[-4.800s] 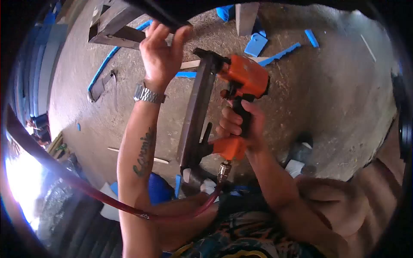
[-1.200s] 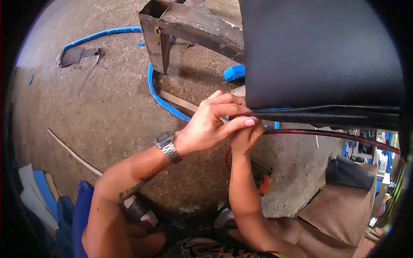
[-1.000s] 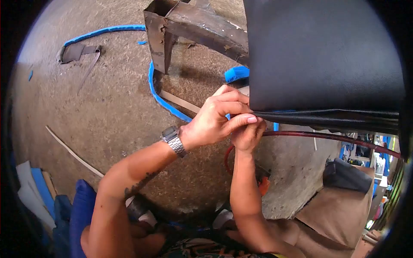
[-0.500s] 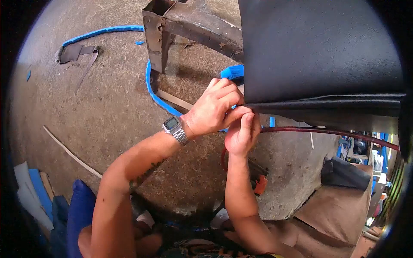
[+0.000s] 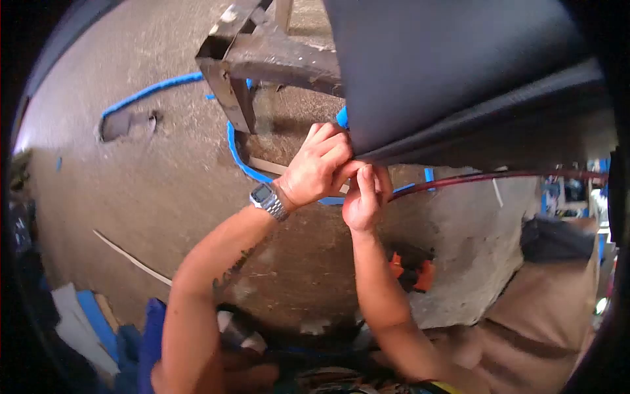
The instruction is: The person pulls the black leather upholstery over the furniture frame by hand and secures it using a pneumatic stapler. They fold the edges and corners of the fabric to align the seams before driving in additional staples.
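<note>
A large black sheet [image 5: 453, 79], smooth like vinyl, hangs across the upper right, with a folded seam along its lower part. My left hand [image 5: 319, 161], with a metal watch [image 5: 262, 194] on its wrist, pinches the sheet's lower left corner. My right hand [image 5: 367, 197] meets it from below, thumb up, fingers closed on the same corner. The fingertips touch each other, and the bit of material between them is mostly hidden. Just above the fingers, a blue piece [image 5: 342, 117] shows beside the sheet's edge.
A worn metal frame [image 5: 282, 62] stands behind my hands. A blue strip [image 5: 154, 87] curves over the floor. A dark red hose [image 5: 472, 178] runs right. An orange and black tool [image 5: 423, 274] lies below. Brown material [image 5: 531, 315] is at lower right.
The view has shifted and tilted. The black sheet's seam now slants up to the right and its lower part has spread. Both hands keep their pinch at the corner.
</note>
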Motion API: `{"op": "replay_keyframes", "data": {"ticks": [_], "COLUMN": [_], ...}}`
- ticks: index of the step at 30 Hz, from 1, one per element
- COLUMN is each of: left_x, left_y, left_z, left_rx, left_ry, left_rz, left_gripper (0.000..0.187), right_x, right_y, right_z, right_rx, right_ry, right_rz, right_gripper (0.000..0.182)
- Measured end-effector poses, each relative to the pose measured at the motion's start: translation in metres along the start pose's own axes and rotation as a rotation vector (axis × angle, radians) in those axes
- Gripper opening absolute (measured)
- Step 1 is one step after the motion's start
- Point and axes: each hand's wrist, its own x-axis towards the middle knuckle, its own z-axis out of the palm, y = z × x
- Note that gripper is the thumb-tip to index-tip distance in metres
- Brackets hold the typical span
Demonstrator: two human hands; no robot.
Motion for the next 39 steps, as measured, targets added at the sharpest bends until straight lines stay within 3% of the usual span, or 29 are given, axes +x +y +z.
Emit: {"op": "replay_keyframes", "data": {"ticks": [3,6,16,20,23,27,33,35,37,39], "left_x": [0.000,0.000,0.006,0.012,0.008,0.003,0.008,0.003,0.003,0.002], "left_y": [0.004,0.010,0.006,0.006,0.017,0.030,0.033,0.026,0.025,0.025], "left_z": [-0.001,-0.001,-0.002,-0.003,0.002,0.005,0.004,0.006,0.007,0.009], "left_rx": [-0.064,-0.078,-0.001,0.109,0.125,0.110,0.206,0.198,0.193,0.290], "left_ry": [-0.035,-0.065,-0.074,-0.061,-0.034,-0.052,-0.035,-0.022,-0.006,0.039], "left_rz": [-0.086,-0.179,-0.122,-0.068,-0.157,-0.258,-0.241,-0.244,-0.248,-0.221], "left_gripper": [0.018,0.018,0.017,0.020,0.015,0.012,0.011,0.011,0.012,0.014], "right_x": [0.003,0.003,0.011,0.003,-0.044,-0.120,-0.147,-0.197,-0.221,-0.236], "right_y": [-0.013,-0.018,-0.001,-0.004,-0.015,0.005,-0.007,0.000,-0.007,-0.011], "right_z": [0.012,0.017,0.013,0.006,-0.017,-0.130,-0.222,-0.280,-0.276,-0.257], "right_rx": [0.125,0.038,-0.036,-0.135,-0.173,-0.434,-0.768,-0.816,-0.780,-0.664], "right_ry": [0.011,0.001,-0.004,0.027,0.437,0.784,1.177,1.283,1.420,1.566], "right_rz": [0.032,-0.025,-0.130,0.042,0.074,0.219,0.025,-0.042,0.040,0.290], "right_gripper": [0.020,0.026,0.025,0.029,0.033,0.030,0.032,0.037,0.041,0.045]}}
